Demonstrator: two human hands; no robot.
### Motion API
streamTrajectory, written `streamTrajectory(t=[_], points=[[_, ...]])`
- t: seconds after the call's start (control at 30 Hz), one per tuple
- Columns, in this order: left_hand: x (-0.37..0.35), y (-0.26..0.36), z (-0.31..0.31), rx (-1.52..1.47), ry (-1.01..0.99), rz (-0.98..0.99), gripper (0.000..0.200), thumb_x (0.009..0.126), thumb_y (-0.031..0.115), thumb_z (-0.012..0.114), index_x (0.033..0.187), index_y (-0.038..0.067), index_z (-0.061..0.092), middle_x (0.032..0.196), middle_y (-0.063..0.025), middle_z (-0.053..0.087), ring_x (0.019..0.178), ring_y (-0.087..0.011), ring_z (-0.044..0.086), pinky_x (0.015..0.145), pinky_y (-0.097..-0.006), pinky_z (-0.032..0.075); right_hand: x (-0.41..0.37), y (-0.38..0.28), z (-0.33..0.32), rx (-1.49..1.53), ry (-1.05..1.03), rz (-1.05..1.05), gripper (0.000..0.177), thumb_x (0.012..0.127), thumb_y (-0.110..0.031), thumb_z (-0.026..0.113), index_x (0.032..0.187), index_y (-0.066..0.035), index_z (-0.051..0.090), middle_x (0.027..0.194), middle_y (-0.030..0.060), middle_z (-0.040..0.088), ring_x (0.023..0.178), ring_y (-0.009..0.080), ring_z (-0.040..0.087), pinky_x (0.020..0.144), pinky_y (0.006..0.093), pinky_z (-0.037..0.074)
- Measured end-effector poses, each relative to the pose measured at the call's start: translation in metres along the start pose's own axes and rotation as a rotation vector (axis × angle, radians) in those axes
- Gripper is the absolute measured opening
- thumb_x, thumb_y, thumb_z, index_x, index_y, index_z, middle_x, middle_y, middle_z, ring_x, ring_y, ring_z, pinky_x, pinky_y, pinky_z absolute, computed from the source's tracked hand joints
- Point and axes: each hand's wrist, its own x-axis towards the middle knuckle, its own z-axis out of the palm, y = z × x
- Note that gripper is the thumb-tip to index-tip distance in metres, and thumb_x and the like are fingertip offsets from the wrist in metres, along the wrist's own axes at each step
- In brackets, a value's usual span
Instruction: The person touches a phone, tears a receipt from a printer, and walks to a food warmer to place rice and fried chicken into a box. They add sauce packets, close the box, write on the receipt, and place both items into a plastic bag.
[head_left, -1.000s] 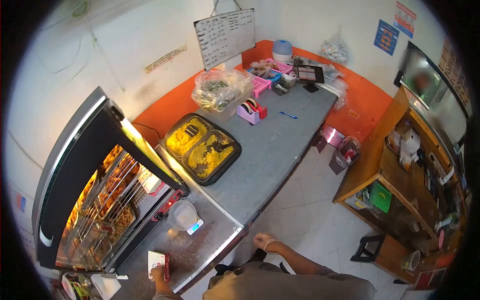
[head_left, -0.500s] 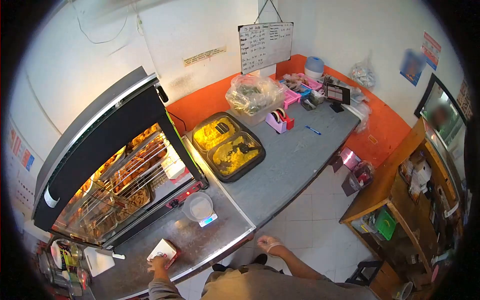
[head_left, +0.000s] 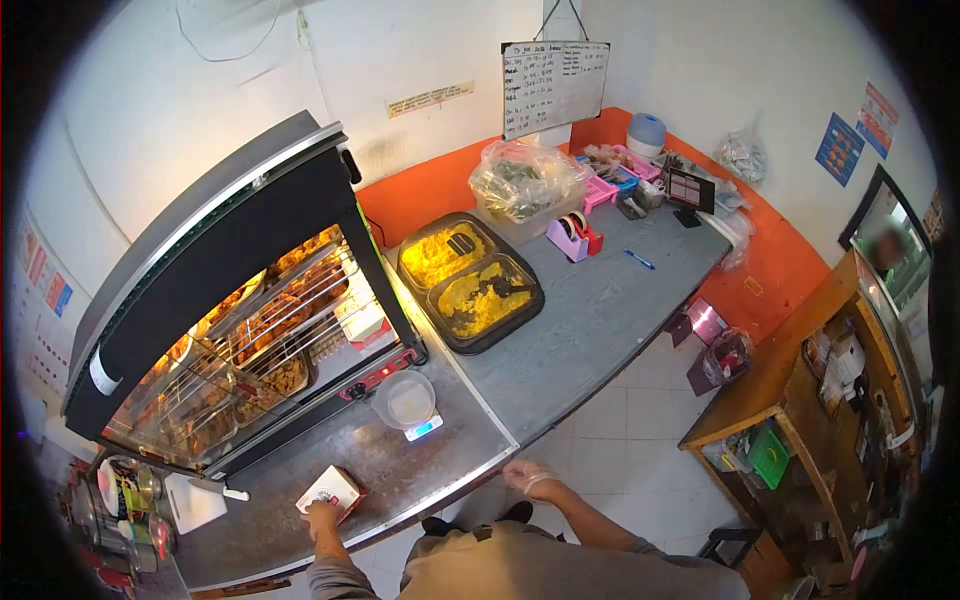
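A small white and red cardboard food box (head_left: 340, 486) lies on the dark metal counter top. My left hand (head_left: 322, 516) is at its near left side, its fingers curled against the carton. In a clear plastic glove, my right hand (head_left: 531, 479) hovers just off the counter's front edge, fingers loosely apart with nothing in them. Farther back, a clear round plastic tub (head_left: 408, 398) sits on a small digital scale (head_left: 424, 428). Left of the box lie a white cutting board (head_left: 195, 503) and a white-handled knife (head_left: 236, 494).
A lit glass food warmer (head_left: 262, 345) holds trays of fried food. Beside it rests a black two-part tray (head_left: 490, 342) of yellow food. Toward the back are a tape dispenser (head_left: 569, 242) and a bagged plastic bin (head_left: 525, 190). A wooden shelf (head_left: 750, 400) stands at right.
The view has shifted slightly. My right hand has moved left, closer to the counter edge, and its fingers have loosened. My left hand stays at the box.
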Motion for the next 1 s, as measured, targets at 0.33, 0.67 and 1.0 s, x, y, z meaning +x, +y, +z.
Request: streamTrajectory(t=[0.33,0.67,1.0], points=[[-0.003,-0.004,0.006,0.010,0.051,0.140,0.056,0.079,0.043,0.061,0.119,0.003,0.064,0.133,-0.0163,0.052,0.130,-0.0308,0.039,0.106,-0.0597,0.025,0.014,-0.002,0.013,-0.015,-0.031,-0.119,0.041,0.092,-0.037,0.059,0.119,-0.007,0.059,0.114,0.0159,0.065,0.107,0.0282,0.062,0.092,0.0368,0.047],[-0.030,-0.011,-0.004,-0.106,0.043,-0.123,0.064,0.072,0.046,0.068,0.119,0.004,0.063,0.135,-0.0168,0.050,0.130,-0.0320,0.037,0.101,-0.0622,0.030,0.014,-0.013,0.020,-0.047,-0.011,-0.127,0.034,0.090,-0.033,0.063,0.111,-0.006,0.065,0.106,0.0147,0.068,0.098,0.0265,0.064,0.086,0.0369,0.049],[0.074,-0.058,0.136,-1.664,-0.328,-0.080,0.037,0.080,0.004,0.063,0.116,0.000,0.063,0.117,-0.0137,0.063,0.102,-0.0233,0.063,0.082,-0.0324,0.054,0.043,-0.118,0.090,-0.084,-0.357,-0.519,0.036,0.091,-0.038,0.060,0.108,-0.008,0.063,0.097,0.0135,0.067,0.091,0.0264,0.063,0.080,0.0373,0.049]])
